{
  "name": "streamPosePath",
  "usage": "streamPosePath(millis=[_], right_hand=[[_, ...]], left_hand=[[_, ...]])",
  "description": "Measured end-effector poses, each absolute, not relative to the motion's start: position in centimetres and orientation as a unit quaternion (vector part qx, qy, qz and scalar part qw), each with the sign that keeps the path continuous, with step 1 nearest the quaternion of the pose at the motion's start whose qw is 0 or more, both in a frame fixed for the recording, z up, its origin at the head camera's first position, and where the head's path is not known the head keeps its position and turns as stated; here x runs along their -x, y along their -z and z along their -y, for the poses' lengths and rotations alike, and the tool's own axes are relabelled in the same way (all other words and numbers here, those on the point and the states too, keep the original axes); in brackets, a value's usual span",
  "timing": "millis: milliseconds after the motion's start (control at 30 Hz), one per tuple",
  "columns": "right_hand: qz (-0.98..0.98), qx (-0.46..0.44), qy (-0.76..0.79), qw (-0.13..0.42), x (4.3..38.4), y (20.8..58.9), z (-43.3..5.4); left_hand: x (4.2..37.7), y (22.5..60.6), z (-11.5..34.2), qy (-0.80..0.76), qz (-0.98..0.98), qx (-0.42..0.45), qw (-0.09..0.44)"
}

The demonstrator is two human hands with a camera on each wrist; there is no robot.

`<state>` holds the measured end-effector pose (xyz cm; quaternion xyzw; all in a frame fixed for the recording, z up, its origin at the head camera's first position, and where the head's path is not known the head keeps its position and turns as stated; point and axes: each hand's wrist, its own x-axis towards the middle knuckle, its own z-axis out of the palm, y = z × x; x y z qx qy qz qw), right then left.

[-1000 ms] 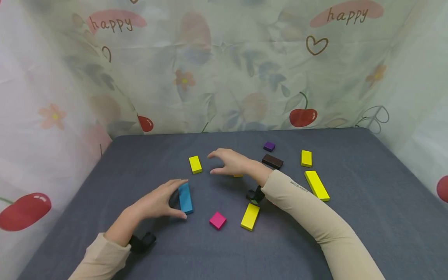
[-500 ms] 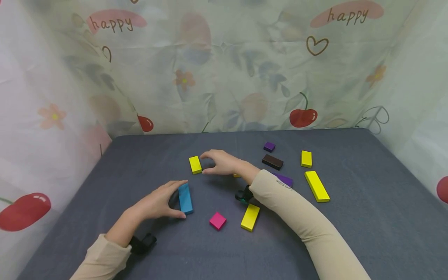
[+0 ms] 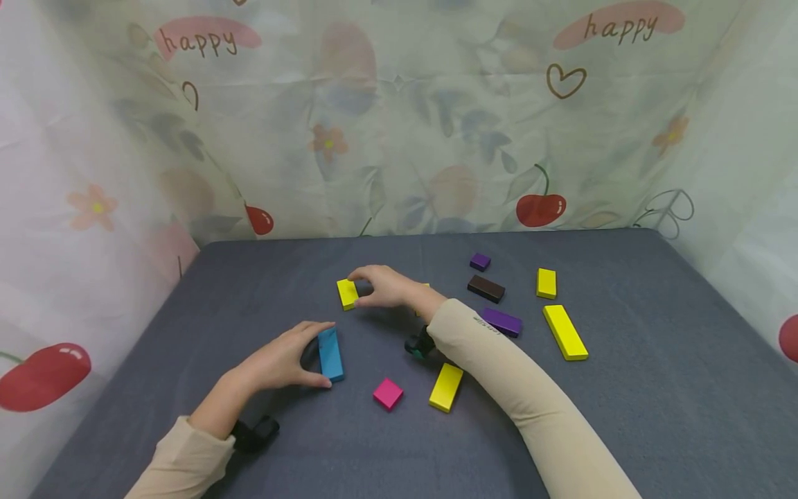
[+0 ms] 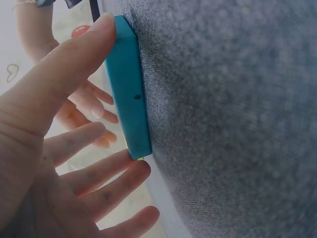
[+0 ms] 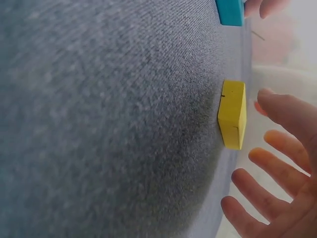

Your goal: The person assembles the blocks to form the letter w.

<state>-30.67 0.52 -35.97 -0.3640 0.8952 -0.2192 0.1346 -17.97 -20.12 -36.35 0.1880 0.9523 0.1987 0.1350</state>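
Note:
A blue rectangular block (image 3: 331,355) lies flat on the left-middle of the dark cloth. My left hand (image 3: 283,358) holds it by its two ends, thumb at the near end and fingertips at the far one; the left wrist view shows the thumb (image 4: 89,49) against the blue block (image 4: 127,94). Farther back is a short yellow block (image 3: 347,294). Over its right side my right hand (image 3: 386,286) reaches with spread thumb and fingers. In the right wrist view a small gap separates those fingers (image 5: 252,193) from the yellow block (image 5: 232,111).
A pink block (image 3: 388,394) and a yellow block (image 3: 445,387) lie nearer the front. Beneath and beside the right sleeve is a purple block (image 3: 502,321). Farther right are a dark brown block (image 3: 485,288), a small purple one (image 3: 480,262) and a long yellow one (image 3: 565,333).
My right hand has moved left to the short yellow block, uncovering the long purple block beside the sleeve. The left hand and the blue block have stayed nearly in place.

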Motion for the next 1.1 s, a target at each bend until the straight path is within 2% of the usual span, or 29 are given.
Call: streamPosePath(millis=[533,1100], right_hand=[[-0.9,0.346,0.22,0.151,31.2,36.6,0.4],[-0.905,0.339,0.205,0.157,31.8,37.0,0.9]], left_hand=[[18.1,36.5,20.0,-0.188,-0.955,-0.2,0.109],[19.6,36.5,17.1,-0.175,-0.962,-0.181,0.104]])
